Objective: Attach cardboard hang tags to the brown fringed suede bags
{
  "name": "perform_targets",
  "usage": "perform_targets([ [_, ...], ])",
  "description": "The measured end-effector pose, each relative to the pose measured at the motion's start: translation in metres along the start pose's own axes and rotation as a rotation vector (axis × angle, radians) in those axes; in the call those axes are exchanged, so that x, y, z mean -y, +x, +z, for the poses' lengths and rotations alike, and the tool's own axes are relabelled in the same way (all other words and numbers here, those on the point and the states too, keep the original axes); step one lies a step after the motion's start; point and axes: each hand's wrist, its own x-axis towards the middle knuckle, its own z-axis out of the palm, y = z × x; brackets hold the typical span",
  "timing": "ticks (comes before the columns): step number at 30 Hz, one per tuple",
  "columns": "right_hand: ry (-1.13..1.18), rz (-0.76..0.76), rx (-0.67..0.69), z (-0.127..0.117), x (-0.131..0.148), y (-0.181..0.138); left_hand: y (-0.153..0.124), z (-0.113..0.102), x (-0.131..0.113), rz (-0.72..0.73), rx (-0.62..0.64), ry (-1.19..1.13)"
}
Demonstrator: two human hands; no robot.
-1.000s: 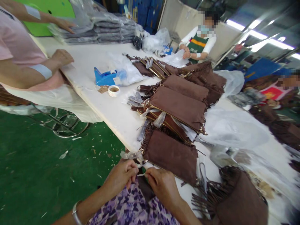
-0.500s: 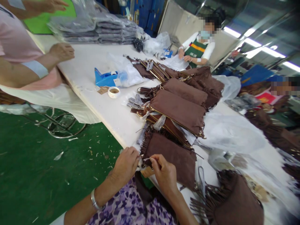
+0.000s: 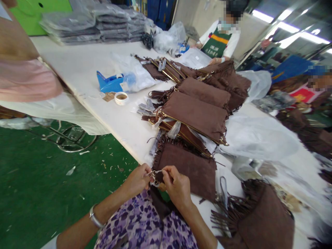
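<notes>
My left hand and my right hand meet at the near corner of a brown suede fringed bag lying on the white table. Both hands pinch a small metal clasp with a bit of clear plastic at that corner. A silver bracelet sits on my left wrist. Behind this bag lies a stack of the same brown bags with gold zip edges.
A blue tape dispenser and a tape roll lie mid-table. Clear plastic bags are spread at the right. Another fringed bag sits at the lower right. Co-workers stand at the far end and at the left. Packed grey bundles are stacked behind.
My hands have shifted from the table's edge up onto the bag's corner and closed on the clasp. The person at the left has moved an arm out of view.
</notes>
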Motion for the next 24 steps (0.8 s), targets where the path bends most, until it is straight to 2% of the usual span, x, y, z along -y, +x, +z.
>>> perform_targets([
  [4,0.031,-0.011,0.032,0.0,-0.001,0.0,0.001,-0.001,0.006,-0.038,0.03,-0.08],
  [9,0.185,-0.082,0.049,-0.019,0.0,0.008,0.004,-0.003,0.005,-0.073,0.055,-0.089],
  [11,0.334,-0.008,0.111,-0.028,-0.003,0.012,0.009,-0.004,-0.002,-0.087,0.063,-0.102],
  [13,0.495,0.129,0.212,-0.034,-0.009,0.016,0.016,-0.008,-0.012,-0.085,0.062,-0.116],
  [15,0.576,0.222,0.286,-0.037,-0.015,0.017,0.023,-0.012,-0.022,-0.067,0.059,-0.122],
  [19,0.445,0.148,0.33,-0.034,-0.02,0.009,0.034,-0.019,-0.033,-0.05,0.101,-0.118],
  [24,0.24,0.068,0.326,-0.029,-0.012,-0.006,0.037,-0.02,-0.027,-0.084,0.16,-0.139],
])
